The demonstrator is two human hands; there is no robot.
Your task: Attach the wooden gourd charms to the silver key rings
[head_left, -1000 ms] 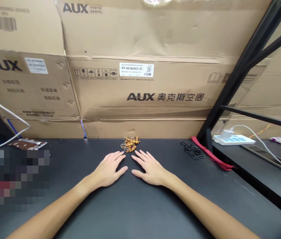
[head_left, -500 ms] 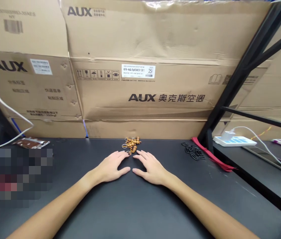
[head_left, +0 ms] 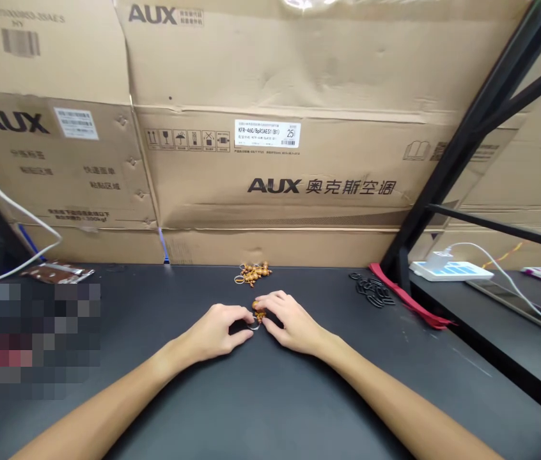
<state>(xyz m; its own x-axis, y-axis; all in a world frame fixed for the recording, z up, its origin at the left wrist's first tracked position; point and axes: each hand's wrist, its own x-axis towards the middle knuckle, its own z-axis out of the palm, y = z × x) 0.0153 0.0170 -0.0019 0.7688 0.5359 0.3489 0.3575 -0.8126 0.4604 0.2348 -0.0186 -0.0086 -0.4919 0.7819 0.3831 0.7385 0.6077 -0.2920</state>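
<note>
In the head view, a small amber-brown gourd-shaped keychain (head_left: 259, 316) with a metal ring lies low over the black table (head_left: 270, 396), between my two hands. My right hand (head_left: 293, 324) has its fingers and thumb closed around the gourd end, covering part of it. The thumb and forefinger of my left hand (head_left: 217, 332) are bent toward each other at the metal ring, pinching it from the left side. Just beyond my hands is a small pile of similar gourd keychains (head_left: 255, 273), with rings showing on its left.
Black rings (head_left: 373, 291) lie in a heap to the right, beside a red strap (head_left: 409, 300) and a black metal frame (head_left: 424, 191). Farther right is a white power strip (head_left: 453, 269). Cardboard (head_left: 270, 76) stands behind the table. A brown packet (head_left: 59, 273) and white cable sit left.
One gourd keychain has come away from the pile toward me, now between my hands. Both hands were spread flatter near the pile; their fingers have closed in on the keychain.
</note>
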